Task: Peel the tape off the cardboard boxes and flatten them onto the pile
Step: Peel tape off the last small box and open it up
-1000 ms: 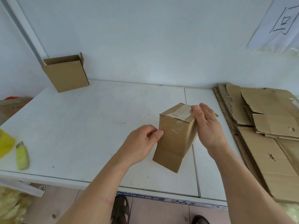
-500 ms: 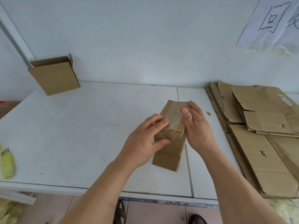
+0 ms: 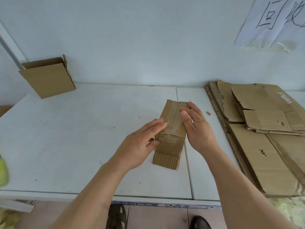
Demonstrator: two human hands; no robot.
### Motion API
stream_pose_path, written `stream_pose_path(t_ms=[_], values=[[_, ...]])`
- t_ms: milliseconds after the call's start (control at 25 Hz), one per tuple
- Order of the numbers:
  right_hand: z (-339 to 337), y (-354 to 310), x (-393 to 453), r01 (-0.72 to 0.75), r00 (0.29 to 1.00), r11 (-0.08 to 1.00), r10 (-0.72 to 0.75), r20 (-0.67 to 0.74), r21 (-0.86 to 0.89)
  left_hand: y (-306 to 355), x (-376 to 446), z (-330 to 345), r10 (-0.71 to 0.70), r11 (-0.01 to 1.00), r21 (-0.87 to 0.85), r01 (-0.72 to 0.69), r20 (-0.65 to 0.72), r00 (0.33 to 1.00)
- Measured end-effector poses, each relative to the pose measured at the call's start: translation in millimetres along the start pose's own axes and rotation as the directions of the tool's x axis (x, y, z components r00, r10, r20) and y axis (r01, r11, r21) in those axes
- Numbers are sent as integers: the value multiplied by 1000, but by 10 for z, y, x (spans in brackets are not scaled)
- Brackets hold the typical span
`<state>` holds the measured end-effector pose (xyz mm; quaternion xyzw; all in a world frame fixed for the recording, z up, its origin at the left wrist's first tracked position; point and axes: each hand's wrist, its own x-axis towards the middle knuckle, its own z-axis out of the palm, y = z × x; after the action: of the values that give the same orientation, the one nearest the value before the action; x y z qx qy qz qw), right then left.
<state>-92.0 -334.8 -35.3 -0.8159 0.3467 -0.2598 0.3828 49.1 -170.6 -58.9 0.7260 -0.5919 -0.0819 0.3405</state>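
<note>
A small brown cardboard box [image 3: 170,141] stands on the white table [image 3: 82,138], its top flaps sealed with clear tape [image 3: 175,120] along the seam. My left hand [image 3: 140,144] lies against the box's left side with straight fingers, fingertips on the taped top. On the box's right side my right hand [image 3: 196,128] rests with relaxed fingers, thumb over the tape. The pile of flattened cardboard [image 3: 264,138] lies on the table's right side.
An open cardboard box [image 3: 47,76] leans against the wall at the back left. At the left edge lies a yellow-green object [image 3: 2,171]. A small cardboard scrap [image 3: 208,113] sits between box and pile. A paper sign [image 3: 274,22] hangs on the wall.
The box has been tipped so its taped top faces me. My left hand went from gripping its side to lying flat on it; my right hand slid down beside the tape.
</note>
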Motion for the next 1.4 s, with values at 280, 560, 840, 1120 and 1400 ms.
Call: stream_pose_path(t_ms=[280,560,840,1120,1400], values=[[7,-22,23,-9,1000,1000,9,-3,-6,-80,24,39,79,996,44,-77,-59,995],[24,-42,36,-10,1000,1000,10,-6,1,-80,51,44,112,994,20,-110,-120,986],[7,-36,41,-17,1000,1000,17,13,-12,-90,20,31,107,994,22,-105,-112,988],[4,-20,37,-12,999,1000,13,35,-16,-121,60,102,159,987,44,-153,-221,962],[-28,-28,43,-19,999,999,20,36,-29,-80,62,109,251,960,191,-206,-249,936]])
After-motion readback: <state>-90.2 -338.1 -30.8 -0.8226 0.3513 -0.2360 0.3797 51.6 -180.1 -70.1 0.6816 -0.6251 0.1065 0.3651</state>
